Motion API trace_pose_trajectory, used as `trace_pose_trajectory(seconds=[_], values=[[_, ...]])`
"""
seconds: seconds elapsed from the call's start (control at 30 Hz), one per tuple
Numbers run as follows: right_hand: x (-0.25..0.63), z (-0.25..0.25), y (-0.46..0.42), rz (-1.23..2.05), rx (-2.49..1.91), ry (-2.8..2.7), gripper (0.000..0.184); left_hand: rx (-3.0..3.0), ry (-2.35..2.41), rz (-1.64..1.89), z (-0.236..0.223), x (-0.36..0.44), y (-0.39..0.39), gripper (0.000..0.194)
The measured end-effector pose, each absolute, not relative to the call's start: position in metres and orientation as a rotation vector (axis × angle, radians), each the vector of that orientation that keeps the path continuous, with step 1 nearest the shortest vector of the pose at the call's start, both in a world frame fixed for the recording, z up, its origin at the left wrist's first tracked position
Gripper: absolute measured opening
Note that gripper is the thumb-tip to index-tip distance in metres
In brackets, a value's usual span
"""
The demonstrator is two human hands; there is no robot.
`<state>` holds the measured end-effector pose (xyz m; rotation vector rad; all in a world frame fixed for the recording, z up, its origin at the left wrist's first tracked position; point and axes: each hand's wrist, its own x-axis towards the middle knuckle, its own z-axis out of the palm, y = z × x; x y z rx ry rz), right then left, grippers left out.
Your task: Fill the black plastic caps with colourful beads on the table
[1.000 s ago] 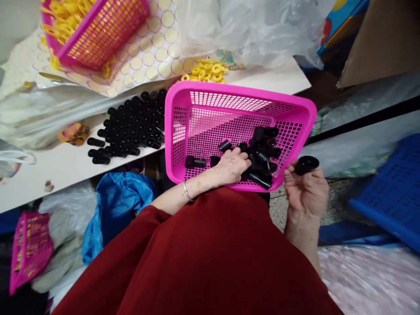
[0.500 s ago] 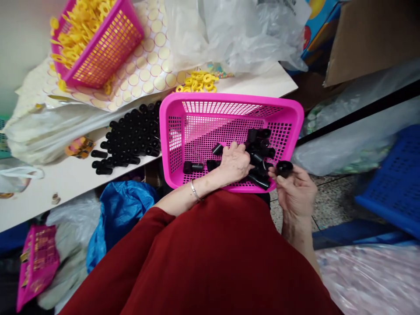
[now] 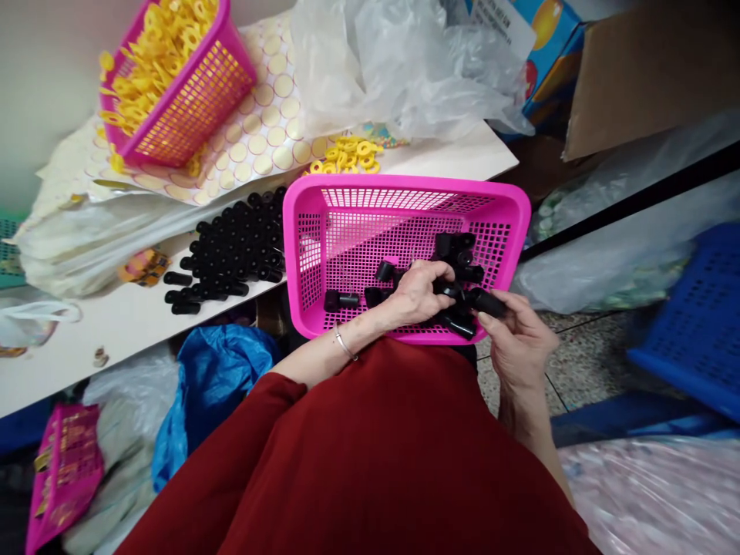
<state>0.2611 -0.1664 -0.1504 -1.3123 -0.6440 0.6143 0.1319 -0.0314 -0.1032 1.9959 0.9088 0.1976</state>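
A pink plastic basket (image 3: 405, 183) rests against my red clothing, with several loose black cylindrical pieces (image 3: 462, 247) lying mostly in its right half. My left hand (image 3: 421, 291) reaches into it, fingers closed on a small black piece (image 3: 449, 290) with a shiny round end. Over the basket's right front corner, my right hand (image 3: 520, 331) grips a black cylinder (image 3: 486, 301) between thumb and fingers, tilted towards the left hand. The two held pieces are close together; whether they touch, I cannot tell.
Many black cylinders (image 3: 237, 247) lie grouped on the white table (image 3: 132, 324) to the left. Behind stand a pink basket of yellow ring-shaped pieces (image 3: 167, 62) and clear plastic bags (image 3: 398, 62). A cardboard flap (image 3: 647, 77) and a blue crate (image 3: 694, 324) are at right.
My left hand has shifted slightly right and now pinches a black piece. The cylinder in my right hand has turned from end-on to sideways and moved left.
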Motion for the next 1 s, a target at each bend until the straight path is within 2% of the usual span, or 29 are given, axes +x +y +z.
trace_pose_trajectory(seconds=[0.1, 0.23, 0.43, 0.7, 0.87, 1.0], values=[[0.260, -0.142, -0.168, 0.576, -1.393, -0.732, 0.039, 1.830, 0.785, 0.287, -0.105, 0.128, -0.029, 0.026], [0.258, -0.134, -0.166, 0.579, -1.382, -0.735, 0.041, 1.920, 0.702, 0.346, -0.101, 0.124, -0.029, 0.025], [0.260, -0.132, -0.163, 0.541, -1.431, -0.823, 0.036, 1.806, 0.672, 0.341, -0.102, 0.122, -0.032, 0.038], [0.264, -0.130, -0.164, 0.571, -1.449, -0.947, 0.038, 1.748, 0.655, 0.284, -0.096, 0.122, -0.033, 0.045], [0.263, -0.132, -0.162, 0.557, -1.442, -0.909, 0.038, 1.841, 0.647, 0.358, -0.101, 0.121, -0.035, 0.062], [0.258, -0.136, -0.161, 0.628, -1.405, -0.799, 0.037, 2.088, 0.585, 0.456, -0.103, 0.116, -0.039, 0.058]])
